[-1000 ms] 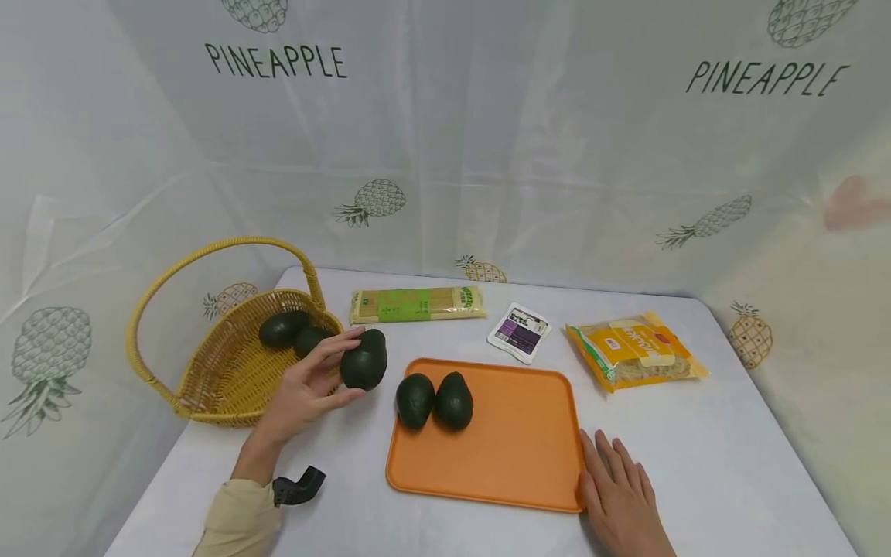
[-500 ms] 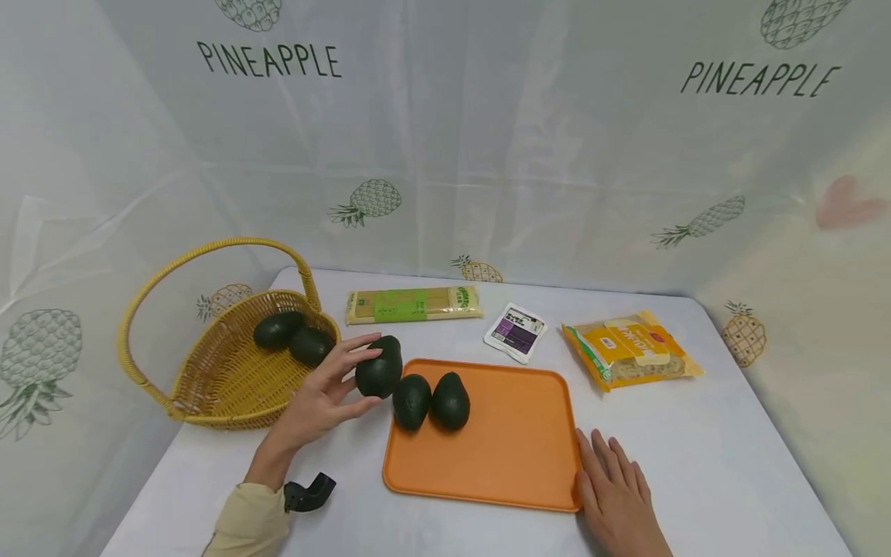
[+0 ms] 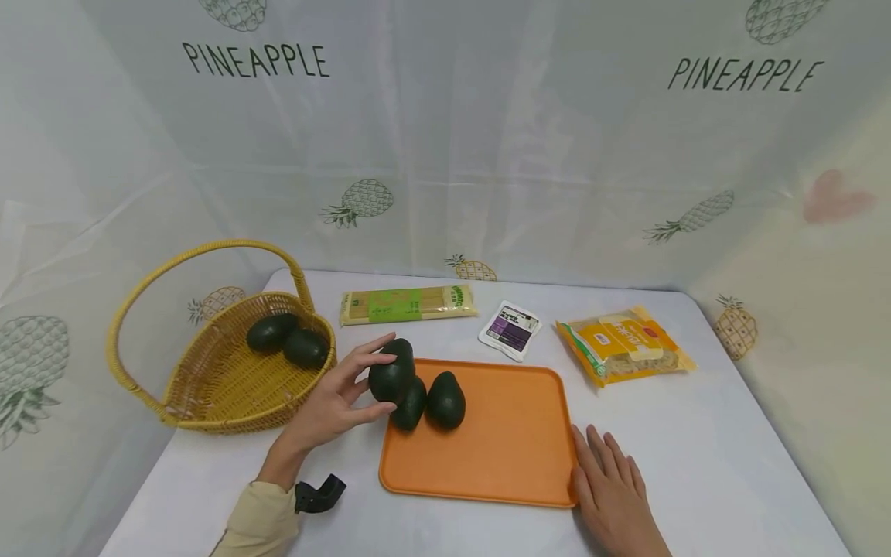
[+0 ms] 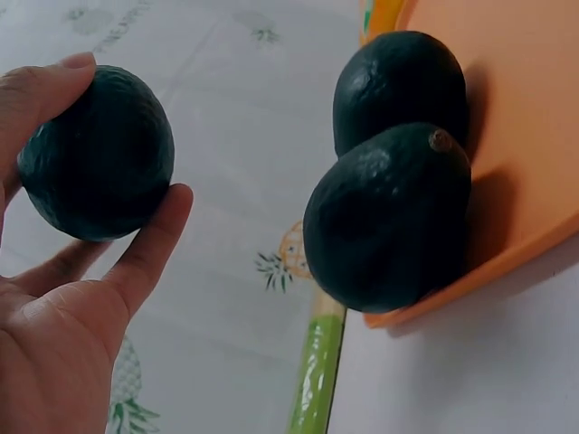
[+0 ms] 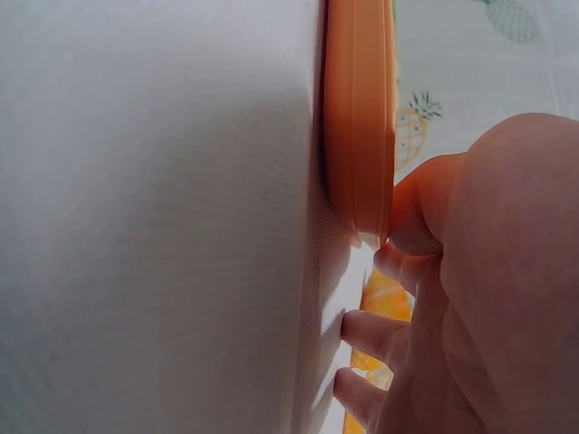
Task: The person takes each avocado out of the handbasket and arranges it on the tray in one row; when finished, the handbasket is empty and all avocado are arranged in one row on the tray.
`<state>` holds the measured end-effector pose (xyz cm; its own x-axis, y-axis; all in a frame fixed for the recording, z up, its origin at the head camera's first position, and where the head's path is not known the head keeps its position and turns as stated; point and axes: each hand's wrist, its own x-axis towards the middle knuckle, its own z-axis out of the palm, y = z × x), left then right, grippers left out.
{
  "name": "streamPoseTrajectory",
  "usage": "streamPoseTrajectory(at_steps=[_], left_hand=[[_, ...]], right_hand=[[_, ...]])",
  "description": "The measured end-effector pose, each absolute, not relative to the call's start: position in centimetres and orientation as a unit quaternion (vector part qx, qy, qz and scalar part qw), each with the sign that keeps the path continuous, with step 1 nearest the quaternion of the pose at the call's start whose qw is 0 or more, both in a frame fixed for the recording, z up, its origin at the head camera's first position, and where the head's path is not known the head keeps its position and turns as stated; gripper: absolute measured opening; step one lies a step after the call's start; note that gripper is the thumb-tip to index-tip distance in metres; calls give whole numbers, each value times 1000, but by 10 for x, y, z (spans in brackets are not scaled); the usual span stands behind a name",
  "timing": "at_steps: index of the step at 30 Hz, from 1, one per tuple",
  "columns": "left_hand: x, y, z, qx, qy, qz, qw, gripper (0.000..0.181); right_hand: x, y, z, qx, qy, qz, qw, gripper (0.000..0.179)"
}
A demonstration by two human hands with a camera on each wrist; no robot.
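My left hand holds a dark green avocado between thumb and fingers, over the left edge of the orange tray. In the left wrist view the held avocado hangs apart from the pair on the tray. Of that pair, one avocado is partly hidden behind the held one in the head view; the other avocado stands just right of it. My right hand rests at the tray's right edge, fingers extended. The right wrist view has its thumb against the tray's rim.
A yellow wicker basket with a tall handle stands at the left, two avocados inside. Along the back lie a noodle pack, a white and purple packet and a yellow food bag. A patterned curtain hangs behind the table.
My left hand has carried the avocado rightward from beside the basket to over the tray's left side. The second avocado in the basket has come into fuller view. My right hand stays by the tray.
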<state>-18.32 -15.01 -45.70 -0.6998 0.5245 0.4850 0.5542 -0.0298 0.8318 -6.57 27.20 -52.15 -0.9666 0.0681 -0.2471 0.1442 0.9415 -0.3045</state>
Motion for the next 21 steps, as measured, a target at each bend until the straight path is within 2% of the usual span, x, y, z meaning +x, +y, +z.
streamPoseTrajectory(at_steps=[13, 21], left_hand=[[-183, -132, -456, -386, -717, -580, 13, 66], [-182, -116, -452, -373, -734, -568, -9, 65]], right_hand=[[-65, 272, -523, 46, 981, -161, 100, 61], [-64, 272, -523, 50, 980, -163, 105, 61]])
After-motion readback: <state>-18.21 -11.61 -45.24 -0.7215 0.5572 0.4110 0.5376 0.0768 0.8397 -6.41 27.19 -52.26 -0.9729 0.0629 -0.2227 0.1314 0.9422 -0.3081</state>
